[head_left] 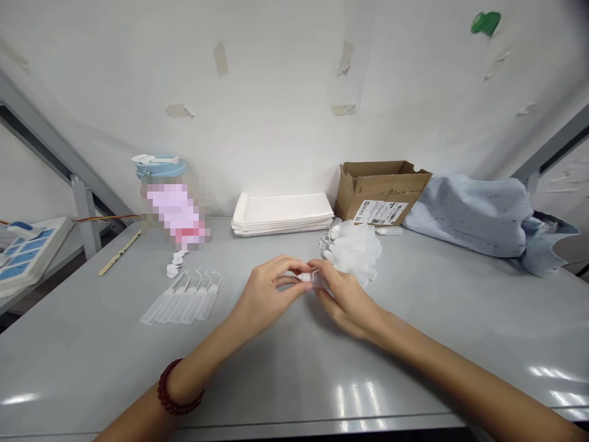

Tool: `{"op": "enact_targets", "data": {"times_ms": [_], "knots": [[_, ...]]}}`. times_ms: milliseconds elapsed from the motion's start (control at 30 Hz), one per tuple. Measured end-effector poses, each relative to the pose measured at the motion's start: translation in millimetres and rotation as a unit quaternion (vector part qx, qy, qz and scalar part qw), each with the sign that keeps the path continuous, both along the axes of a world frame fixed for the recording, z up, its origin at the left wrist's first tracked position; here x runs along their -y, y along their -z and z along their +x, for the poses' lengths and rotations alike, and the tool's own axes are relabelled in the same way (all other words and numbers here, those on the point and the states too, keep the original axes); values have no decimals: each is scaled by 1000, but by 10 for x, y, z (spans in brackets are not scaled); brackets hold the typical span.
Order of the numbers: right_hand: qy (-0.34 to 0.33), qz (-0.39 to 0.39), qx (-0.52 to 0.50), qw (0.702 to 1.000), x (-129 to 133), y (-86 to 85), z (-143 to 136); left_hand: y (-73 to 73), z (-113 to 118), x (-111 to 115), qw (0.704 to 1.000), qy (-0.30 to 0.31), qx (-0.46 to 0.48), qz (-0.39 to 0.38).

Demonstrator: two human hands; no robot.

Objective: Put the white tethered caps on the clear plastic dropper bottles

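Observation:
My left hand (276, 285) pinches the white neck of a small translucent plastic bottle (304, 277) between thumb and fingertips. From the right, my right hand (343, 298) grips the body of the same bottle, and its fingers hide most of it. Both hands meet just above the grey table. To the left lies a row of several similar bottles (184, 305), flat and side by side, each with a thin curved stem at the top. Behind my right hand is a loose heap of more of these bottles (354, 248).
Several white trays (283, 212) are stacked by the wall, beside an open cardboard box (381, 187). Light blue cloth (469, 212) lies at the right. A blue-lidded container (161, 167), small white pieces (175, 265) and a yellowish strip (119, 253) are on the left.

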State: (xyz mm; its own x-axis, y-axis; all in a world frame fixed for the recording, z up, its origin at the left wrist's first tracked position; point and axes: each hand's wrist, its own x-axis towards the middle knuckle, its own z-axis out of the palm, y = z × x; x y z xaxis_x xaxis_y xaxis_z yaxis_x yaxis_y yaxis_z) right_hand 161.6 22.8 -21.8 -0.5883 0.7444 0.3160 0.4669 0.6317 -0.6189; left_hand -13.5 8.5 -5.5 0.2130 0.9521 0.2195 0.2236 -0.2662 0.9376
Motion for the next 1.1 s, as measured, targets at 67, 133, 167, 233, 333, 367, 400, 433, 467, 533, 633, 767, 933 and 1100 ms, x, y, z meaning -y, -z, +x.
{"op": "enact_targets", "data": {"times_ms": [67, 133, 167, 233, 333, 367, 400, 433, 467, 533, 633, 767, 933, 1100], "knots": [[5, 3, 9, 1000, -4, 10, 2, -31, -6, -9, 998, -25, -16, -56], [4, 10, 19, 1000, -5, 24, 7, -57, -18, -21, 993, -30, -38, -103], [2, 14, 23, 1000, -4, 31, 11, -65, -26, -26, 992, -23, -45, -117], [-9, 22, 30, 999, -5, 47, 18, -68, -40, -35, 990, -3, -46, -131], [-19, 27, 24, 999, -12, 68, 26, -51, -49, -40, 990, 8, -15, -137], [-20, 27, 16, 999, -15, 71, 28, -43, -50, -39, 991, 8, -1, -137], [-19, 26, 5, 999, -17, 70, 30, -35, -49, -38, 991, 8, 11, -135], [-18, 23, -6, 1000, -18, 65, 31, -28, -49, -35, 991, 8, 21, -130], [-17, 16, -16, 1000, -18, 56, 32, -23, -48, -33, 992, 6, 26, -122], [-17, -4, -33, 999, -12, 27, 35, -20, -47, -28, 995, -1, 27, -101], [-22, -37, -54, 998, 4, -19, 34, -37, -41, -24, 995, 0, 28, -91], [-16, -29, -58, 998, 16, -9, 17, -75, -43, -18, 990, 54, 13, -129], [2, 98, -52, 994, -23, 45, 5, -134, -104, -25, 987, 65, 22, -146], [-4, 221, -51, 974, -71, 21, 16, -177, -156, -46, 975, 74, 68, -200]]}}
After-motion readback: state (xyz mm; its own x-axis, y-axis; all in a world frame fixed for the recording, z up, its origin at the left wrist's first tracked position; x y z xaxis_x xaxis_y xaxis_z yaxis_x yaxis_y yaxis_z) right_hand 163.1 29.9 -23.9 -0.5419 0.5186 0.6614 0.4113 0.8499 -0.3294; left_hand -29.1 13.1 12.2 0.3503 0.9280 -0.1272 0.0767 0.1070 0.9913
